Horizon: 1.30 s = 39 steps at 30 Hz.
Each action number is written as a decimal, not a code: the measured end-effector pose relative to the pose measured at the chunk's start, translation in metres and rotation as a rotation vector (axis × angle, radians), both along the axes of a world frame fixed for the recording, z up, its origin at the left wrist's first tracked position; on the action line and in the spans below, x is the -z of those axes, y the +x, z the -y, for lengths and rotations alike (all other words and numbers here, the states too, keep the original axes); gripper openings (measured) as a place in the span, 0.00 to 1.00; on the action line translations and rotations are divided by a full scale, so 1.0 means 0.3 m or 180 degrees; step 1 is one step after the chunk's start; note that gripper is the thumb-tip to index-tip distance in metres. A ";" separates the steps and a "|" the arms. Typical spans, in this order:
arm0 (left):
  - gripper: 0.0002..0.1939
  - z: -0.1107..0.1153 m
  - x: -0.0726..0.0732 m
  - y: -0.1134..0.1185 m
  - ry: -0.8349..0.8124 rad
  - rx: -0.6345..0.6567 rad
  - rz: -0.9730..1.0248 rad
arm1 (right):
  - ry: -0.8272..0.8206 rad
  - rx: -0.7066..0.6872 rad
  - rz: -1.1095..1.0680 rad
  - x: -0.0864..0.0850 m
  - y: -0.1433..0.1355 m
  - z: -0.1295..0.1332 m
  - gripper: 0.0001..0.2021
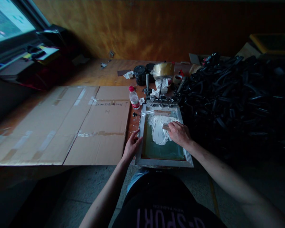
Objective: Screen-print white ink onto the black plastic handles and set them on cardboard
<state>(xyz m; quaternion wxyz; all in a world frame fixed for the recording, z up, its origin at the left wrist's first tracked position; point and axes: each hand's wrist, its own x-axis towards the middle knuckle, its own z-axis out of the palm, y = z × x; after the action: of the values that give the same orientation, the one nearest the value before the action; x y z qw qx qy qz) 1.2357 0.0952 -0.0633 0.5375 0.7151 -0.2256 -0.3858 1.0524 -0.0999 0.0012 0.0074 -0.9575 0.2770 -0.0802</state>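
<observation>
A silk-screen frame (164,163) lies flat before me, its green mesh (165,152) partly covered by thick white paste (159,133). My right hand (180,133) is closed around a small wooden squeegee (166,127), whose blade meets the right part of the paste. The lower part of that tool is hidden by my fingers and the paste. At the frame's left side, my left hand (132,145) has fingers and thumb apart, their tips at the metal edge. A hinge clamp (161,101) borders the frame's far end.
Flattened cardboard (104,120) covers the table's left side. A red-capped bottle (134,98) stands beside the frame's far left corner. Behind the clamp are a roll of tape (163,70) and a dark tub (140,76). Black parts (232,104) are heaped on the right.
</observation>
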 end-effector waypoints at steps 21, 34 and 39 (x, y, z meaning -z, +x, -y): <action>0.36 0.001 -0.109 -0.024 -0.0138 -0.0117 -0.0302 | 0.0485 -0.1334 0.0701 -0.085 -0.082 -0.087 0.04; 0.27 0.163 -0.401 0.076 -0.1391 -0.0283 0.0376 | 0.0653 -0.0001 0.1441 -0.394 -0.047 0.278 0.13; 0.28 0.060 -0.243 0.040 -0.0488 -0.0063 0.0128 | 0.0837 -0.0144 0.1082 -0.236 -0.039 0.195 0.08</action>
<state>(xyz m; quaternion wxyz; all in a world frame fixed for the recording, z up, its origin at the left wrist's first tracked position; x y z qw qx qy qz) 1.2476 0.0772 0.0096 0.5898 0.6817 -0.2581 -0.3477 1.0407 -0.1584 0.0721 0.1806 -0.9270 0.2583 -0.2034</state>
